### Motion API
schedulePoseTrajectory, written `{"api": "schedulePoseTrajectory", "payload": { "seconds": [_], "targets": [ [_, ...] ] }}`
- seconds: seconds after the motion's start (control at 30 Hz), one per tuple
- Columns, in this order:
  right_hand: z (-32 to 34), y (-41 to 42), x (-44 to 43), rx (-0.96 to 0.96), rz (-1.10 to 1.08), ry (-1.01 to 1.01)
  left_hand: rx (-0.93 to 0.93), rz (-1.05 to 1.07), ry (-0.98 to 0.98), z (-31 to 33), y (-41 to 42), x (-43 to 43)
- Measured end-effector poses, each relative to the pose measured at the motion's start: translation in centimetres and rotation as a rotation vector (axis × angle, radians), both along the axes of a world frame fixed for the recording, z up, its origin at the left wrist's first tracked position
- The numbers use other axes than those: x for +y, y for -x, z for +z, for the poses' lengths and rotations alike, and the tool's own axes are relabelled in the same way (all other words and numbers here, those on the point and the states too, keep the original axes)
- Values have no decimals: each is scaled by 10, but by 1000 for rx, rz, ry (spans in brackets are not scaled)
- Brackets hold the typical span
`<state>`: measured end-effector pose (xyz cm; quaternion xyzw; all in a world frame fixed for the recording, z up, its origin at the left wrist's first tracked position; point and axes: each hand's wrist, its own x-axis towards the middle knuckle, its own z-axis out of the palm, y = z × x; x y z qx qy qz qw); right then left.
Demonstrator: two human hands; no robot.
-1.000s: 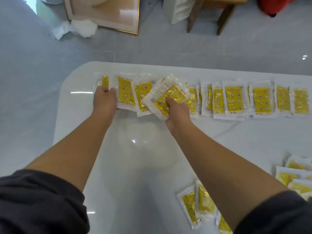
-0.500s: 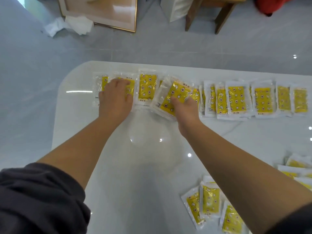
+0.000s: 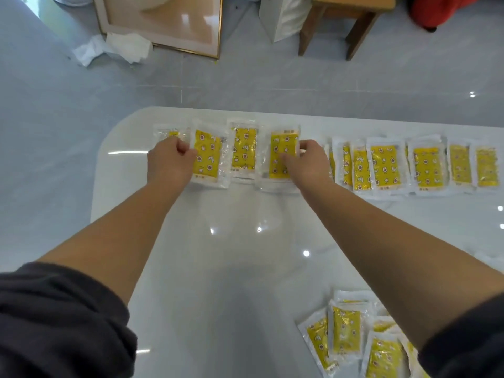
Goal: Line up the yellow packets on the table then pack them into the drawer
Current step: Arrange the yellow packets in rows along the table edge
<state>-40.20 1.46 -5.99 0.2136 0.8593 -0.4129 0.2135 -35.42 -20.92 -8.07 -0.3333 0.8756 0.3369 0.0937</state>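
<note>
Left hand first: its fingers are curled tight, pinching the left edge of the second packet in the row. Whether that packet lies flat or is slightly raised, I cannot tell. Over to the right hand: thumb laid across the yellow face of the fourth packet, the other fingers curled round its right edge, so it has a firm grip there. Between the two hands, the third packet lies on the desk with no hand on it. The end packet peeks out beyond the left knuckles, partly hidden. To the right, the row of packets runs on along the far side of the desk, upright and side by side, several overlapping. Down in the near right corner, a loose heap of packets lies well apart from the row. Past the desk, on the grey floor, there's a picture frame, crumpled paper and a wooden stool.
</note>
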Motion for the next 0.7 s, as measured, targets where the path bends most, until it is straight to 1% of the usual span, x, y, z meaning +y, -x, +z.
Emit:
{"api": "schedulePoseTrajectory", "payload": {
  "seconds": [0.07, 0.17, 0.27, 0.4, 0.47, 0.53, 0.63, 0.7],
  "targets": [
    [-3, -1, 7, 42, 125, -148, -16, 3, 104, -2, -1, 2],
    [-5, -6, 18, 106, 198, -259, -7, 32, 167, 0, -2, 11],
    [-1, -17, 36, 125, 223, -263, 54, -55, 129, 11, -6, 31],
    [10, -49, 74, 113, 304, -251, 83, -255, -13, 27, -25, 74],
    [15, -71, 99, 90, 344, -249, 51, -351, -103, 33, -43, 102],
    [19, -96, 127, 44, 398, -253, -19, -451, -148, 37, -67, 132],
    [19, -136, 171, -41, 509, -279, -159, -582, -176, 39, -111, 177],
    [19, -159, 199, -97, 592, -305, -236, -646, -159, 36, -141, 205]
  ]
}}
